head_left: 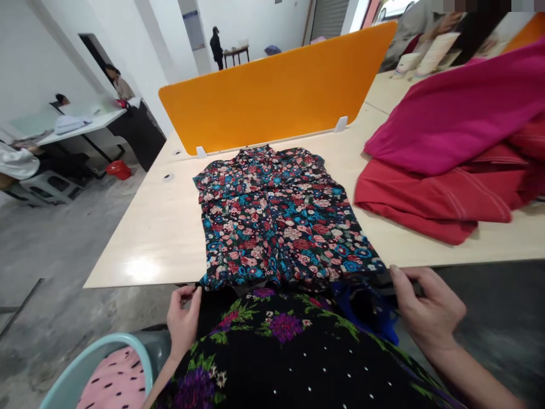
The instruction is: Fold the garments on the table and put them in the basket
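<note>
A dark floral blouse (272, 221) lies spread on the pale wooden table (157, 238), its collar toward the orange divider and its lower edge at the table's front. My left hand (184, 318) is closed in a pinch on the blouse's left lower corner. At the opposite corner, my right hand (428, 309) pinches the hem between thumb and curled fingers. The hem looks drawn out between both hands, with small gathers along the middle. Part of it drops past the table edge, close to the floral clothing I wear.
An orange divider (272, 94) stands behind the blouse. Folded red cloth (430, 193) and magenta cloth (451, 119) are piled on the right. A light-blue basin (55, 386) with pink spotted cloth (114, 380) sits low at left. Other people are in the background.
</note>
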Available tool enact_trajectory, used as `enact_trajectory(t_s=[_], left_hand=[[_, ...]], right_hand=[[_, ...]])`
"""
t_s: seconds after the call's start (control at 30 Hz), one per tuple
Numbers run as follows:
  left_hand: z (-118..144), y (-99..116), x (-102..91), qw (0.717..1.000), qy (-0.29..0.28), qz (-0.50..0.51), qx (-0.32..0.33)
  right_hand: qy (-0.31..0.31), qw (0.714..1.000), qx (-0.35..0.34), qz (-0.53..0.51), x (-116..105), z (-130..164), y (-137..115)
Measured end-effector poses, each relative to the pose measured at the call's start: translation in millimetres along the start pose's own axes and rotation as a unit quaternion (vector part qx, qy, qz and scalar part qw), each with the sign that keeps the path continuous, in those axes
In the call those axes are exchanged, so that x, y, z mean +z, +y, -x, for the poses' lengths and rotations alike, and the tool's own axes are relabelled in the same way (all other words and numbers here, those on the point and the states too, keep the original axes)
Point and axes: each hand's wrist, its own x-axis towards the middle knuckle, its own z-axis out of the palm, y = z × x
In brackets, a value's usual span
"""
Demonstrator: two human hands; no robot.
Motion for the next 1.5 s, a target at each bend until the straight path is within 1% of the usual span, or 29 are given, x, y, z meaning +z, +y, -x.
enact_trajectory(t_s=[0.07, 0.13, 0.2, 0.23, 0.3, 0.33, 0.4, 0.47, 0.53, 0.6, 0.7, 0.8, 0.87, 0.93, 1.0, 1.03, 1.07, 1.1, 1.13, 1.17, 1.2, 1.23, 1.27, 1.33, 1.37, 1.43, 1.5], left_hand=[[5, -8, 8.1, 0.988, -0.047, 0.111, -0.100], [8, -7, 18.9, 0.961, -0.070, 0.216, -0.158], [9, 1, 27.5, 0.930, -0.111, 0.296, -0.186], [9, 7, 30.4, 0.914, -0.137, 0.328, -0.196], [9, 16, 33.6, 0.887, -0.173, 0.368, -0.218], [9, 19, 34.3, 0.881, -0.177, 0.373, -0.230], [10, 22, 34.0, 0.876, -0.188, 0.365, -0.255], [12, 20, 30.9, 0.870, -0.209, 0.352, -0.274], [15, 16, 24.4, 0.868, -0.212, 0.354, -0.277], [17, 11, 15.2, 0.873, -0.185, 0.360, -0.273], [18, 5, 2.4, 0.882, -0.143, 0.359, -0.270], [19, 4, -1.9, 0.890, -0.143, 0.339, -0.269], [20, 3, -0.4, 0.904, -0.145, 0.312, -0.255], [20, 0, 1.7, 0.930, -0.130, 0.270, -0.213], [19, -3, 1.9, 0.967, -0.090, 0.191, -0.140], [19, -4, 1.0, 0.985, -0.065, 0.133, -0.092], [18, -4, -0.4, 0.997, -0.038, 0.066, -0.033], [18, -2, -1.9, 0.999, -0.010, -0.001, 0.033], [18, 2, -3.0, 0.993, 0.010, -0.057, 0.102], [18, 7, -3.1, 0.981, 0.010, -0.095, 0.166], [18, 15, -1.9, 0.968, -0.011, -0.113, 0.222], [18, 23, 0.8, 0.956, -0.050, -0.116, 0.266], [18, 32, 5.2, 0.942, -0.098, -0.113, 0.300], [17, 51, 17.8, 0.910, -0.178, -0.115, 0.357], [16, 60, 25.4, 0.892, -0.198, -0.124, 0.387], [13, 74, 41.3, 0.856, -0.211, -0.149, 0.448], [11, 84, 56.8, 0.826, -0.219, -0.176, 0.488]], right_hand=[[-0.034, 0.998, 0.055, 0.005, 1, 16, 17], [-0.085, 0.988, 0.130, -0.023, 10, 27, 30], [-0.146, 0.963, 0.197, -0.112, 22, 32, 36], [-0.168, 0.946, 0.216, -0.174, 27, 33, 37], [-0.185, 0.914, 0.221, -0.286, 34, 31, 36], [-0.186, 0.901, 0.221, -0.323, 35, 30, 34], [-0.189, 0.885, 0.234, -0.356, 34, 28, 31], [-0.213, 0.870, 0.256, -0.363, 28, 29, 32], [-0.237, 0.861, 0.276, -0.355, 21, 30, 36], [-0.241, 0.858, 0.292, -0.348, 14, 32, 41], [-0.227, 0.853, 0.314, -0.350, 8, 33, 45], [-0.240, 0.852, 0.313, -0.345, 6, 31, 40], [-0.265, 0.853, 0.301, -0.333, 6, 29, 35], [-0.292, 0.855, 0.295, -0.311, 5, 28, 30], [-0.310, 0.867, 0.277, -0.275, 5, 26, 27], [-0.317, 0.882, 0.250, -0.242, 4, 26, 26], [-0.317, 0.905, 0.209, -0.194, 3, 25, 25], [-0.303, 0.931, 0.152, -0.134, 1, 24, 23], [-0.279, 0.954, 0.085, -0.071, 0, 24, 19], [-0.247, 0.969, 0.013, -0.016, -2, 23, 14], [-0.215, 0.975, -0.054, 0.019, -3, 22, 6], [-0.192, 0.975, -0.112, 0.029, -2, 21, -3], [-0.186, 0.969, -0.161, 0.015, -1, 20, -13], [-0.218, 0.946, -0.234, -0.047, 9, 18, -35], [-0.244, 0.930, -0.262, -0.079, 16, 17, -46], [-0.280, 0.900, -0.313, -0.115, 34, 15, -63], [-0.278, 0.887, -0.353, -0.104, 51, 14, -74]])
